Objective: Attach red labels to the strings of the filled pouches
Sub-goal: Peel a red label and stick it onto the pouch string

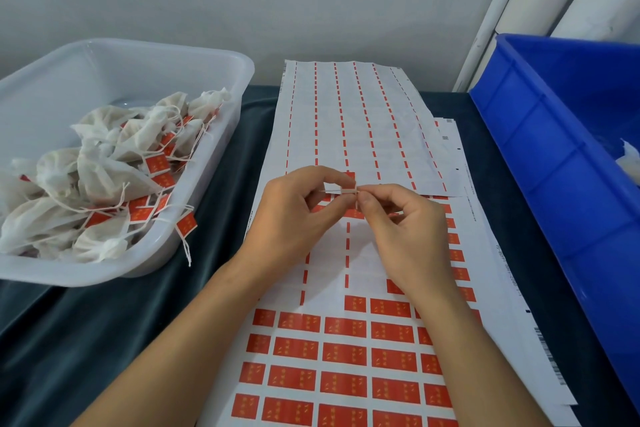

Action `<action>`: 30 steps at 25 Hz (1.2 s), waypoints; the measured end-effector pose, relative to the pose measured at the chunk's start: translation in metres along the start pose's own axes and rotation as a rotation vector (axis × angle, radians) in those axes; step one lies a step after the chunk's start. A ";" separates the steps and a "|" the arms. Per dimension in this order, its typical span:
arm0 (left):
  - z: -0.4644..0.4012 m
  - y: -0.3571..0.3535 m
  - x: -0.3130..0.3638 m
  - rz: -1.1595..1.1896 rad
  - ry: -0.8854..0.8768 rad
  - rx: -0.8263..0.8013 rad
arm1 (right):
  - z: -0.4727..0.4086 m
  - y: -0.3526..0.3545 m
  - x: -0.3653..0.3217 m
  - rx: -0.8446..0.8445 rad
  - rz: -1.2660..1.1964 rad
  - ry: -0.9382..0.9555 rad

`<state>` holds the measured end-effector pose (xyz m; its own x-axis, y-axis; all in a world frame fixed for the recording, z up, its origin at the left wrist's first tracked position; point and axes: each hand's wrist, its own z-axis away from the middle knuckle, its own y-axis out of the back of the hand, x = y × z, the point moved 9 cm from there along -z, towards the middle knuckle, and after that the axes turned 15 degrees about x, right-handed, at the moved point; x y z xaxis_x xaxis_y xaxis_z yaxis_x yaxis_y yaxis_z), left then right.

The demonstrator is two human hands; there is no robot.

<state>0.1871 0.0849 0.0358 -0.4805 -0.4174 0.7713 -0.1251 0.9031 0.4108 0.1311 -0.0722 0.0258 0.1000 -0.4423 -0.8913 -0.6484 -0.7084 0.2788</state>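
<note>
Red sticker stock covers the near half of the label sheet (346,357), while the rows beyond the hands are peeled down to thin red dashes on white backing. Both hands are raised just above the sheet, fingertips meeting. The left hand (294,211) has thumb and forefinger curled in a pinch on a thin pale string (329,190); the right hand (401,218) pinches from the other side, and between them sits a small label (349,191) showing its pale back, apparently being folded round the string. I cannot make out the pouch this string belongs to; it may be hidden behind the hands.

My judgement is that the step in hand is closing a sticker over the string. The next move likely calls for pressing the two halves flat together with edges lined up, then setting the finished piece aside.

At left, a clear plastic tub (221,80) holds a heap of white filled pouches (97,184), many with red tags (157,163) already on their strings; one tag hangs over the near rim. At right, a blue crate (554,166) stands on the dark cloth-covered table (86,322), and only a scrap of white (628,156) shows inside it, perhaps pouches awaiting labels
</note>
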 end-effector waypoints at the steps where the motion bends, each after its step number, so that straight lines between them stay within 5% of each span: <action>1: 0.000 -0.001 0.000 0.000 0.003 -0.010 | 0.000 0.001 0.000 0.012 0.007 0.010; 16: 0.001 -0.008 -0.009 0.063 0.117 -0.100 | -0.004 0.008 0.000 0.060 -0.009 -0.007; 30: 0.005 -0.015 -0.021 0.358 0.458 -0.260 | -0.002 0.001 -0.002 -0.021 -0.040 -0.008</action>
<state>0.1947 0.0808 0.0109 -0.0263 -0.1475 0.9887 0.2172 0.9646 0.1497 0.1317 -0.0731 0.0282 0.1197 -0.4088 -0.9047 -0.6280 -0.7369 0.2499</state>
